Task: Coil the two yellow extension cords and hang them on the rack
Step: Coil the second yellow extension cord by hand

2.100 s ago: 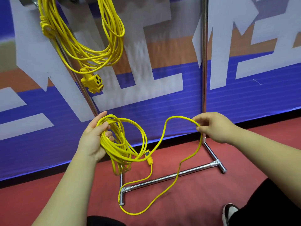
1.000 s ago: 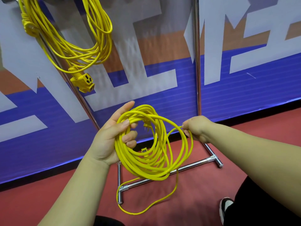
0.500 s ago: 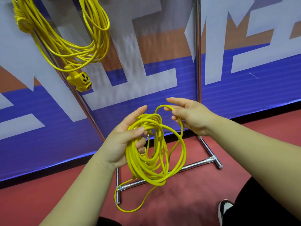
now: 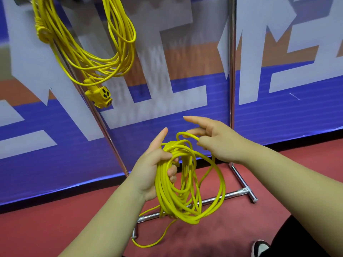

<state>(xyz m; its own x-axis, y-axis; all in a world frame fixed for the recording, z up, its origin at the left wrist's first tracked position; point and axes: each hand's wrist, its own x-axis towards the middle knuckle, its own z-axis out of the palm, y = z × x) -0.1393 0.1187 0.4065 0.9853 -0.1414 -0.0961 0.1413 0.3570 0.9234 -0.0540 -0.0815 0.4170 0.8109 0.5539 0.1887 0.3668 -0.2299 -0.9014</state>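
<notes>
One yellow extension cord (image 4: 87,58) hangs coiled from the top of the metal rack (image 4: 104,125) at the upper left, its socket end (image 4: 101,95) dangling lowest. My left hand (image 4: 156,164) grips the top of the second yellow cord's coil (image 4: 185,188), whose loops hang below the fist. My right hand (image 4: 215,140) pinches a strand of that cord just above the coil, with its index finger stretched out. A loose tail (image 4: 150,242) of the cord trails down onto the red floor.
The rack's second upright (image 4: 232,71) stands behind my right hand, and its chrome foot bars (image 4: 246,191) lie on the red floor. A blue, white and orange banner (image 4: 185,89) fills the background. My shoe (image 4: 259,246) shows at the bottom right.
My right hand has fed several more loops from the floor into the coil in my left hand. The tail on the floor has grown shorter, and the coil is thicker.
</notes>
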